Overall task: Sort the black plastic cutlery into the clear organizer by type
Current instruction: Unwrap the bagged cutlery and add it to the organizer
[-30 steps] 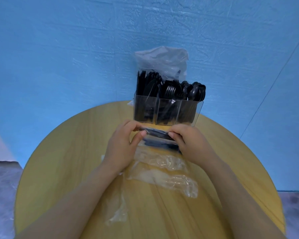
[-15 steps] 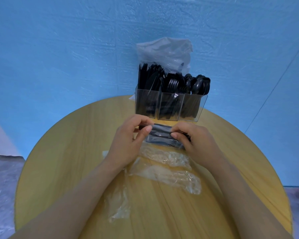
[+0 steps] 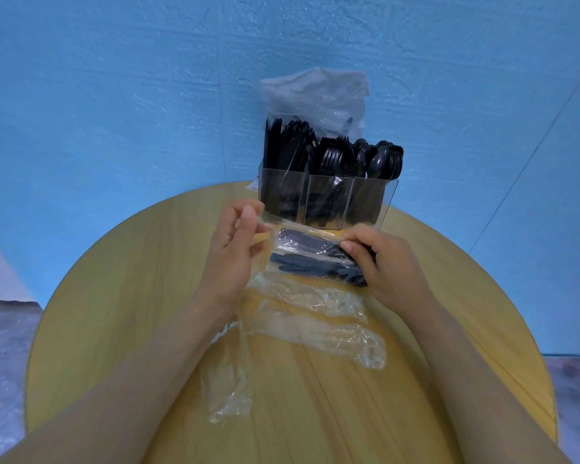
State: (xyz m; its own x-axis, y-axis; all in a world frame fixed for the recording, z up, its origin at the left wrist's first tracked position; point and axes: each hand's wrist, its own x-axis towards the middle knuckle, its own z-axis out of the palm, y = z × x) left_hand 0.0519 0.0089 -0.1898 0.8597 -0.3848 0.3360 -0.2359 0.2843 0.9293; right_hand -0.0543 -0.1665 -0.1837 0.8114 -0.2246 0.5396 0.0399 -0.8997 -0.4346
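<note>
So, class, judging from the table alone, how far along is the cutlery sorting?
Mostly done: the organizer already holds knives, forks and spoons, and three empty wrappers lie on the table. In hand: the left hand pulls the wrap off a packet gripped by the right hand. Left: sorting that packet's pieces.

A makeshift recording corner, not a lived-in room, by the look of it: a round wooden table [image 3: 114, 296] is pushed against a wall covered in blue textured sheeting [image 3: 114, 95], with grey crinkled covering [image 3: 4, 346] on the floor past the table's left and right edges.
</note>
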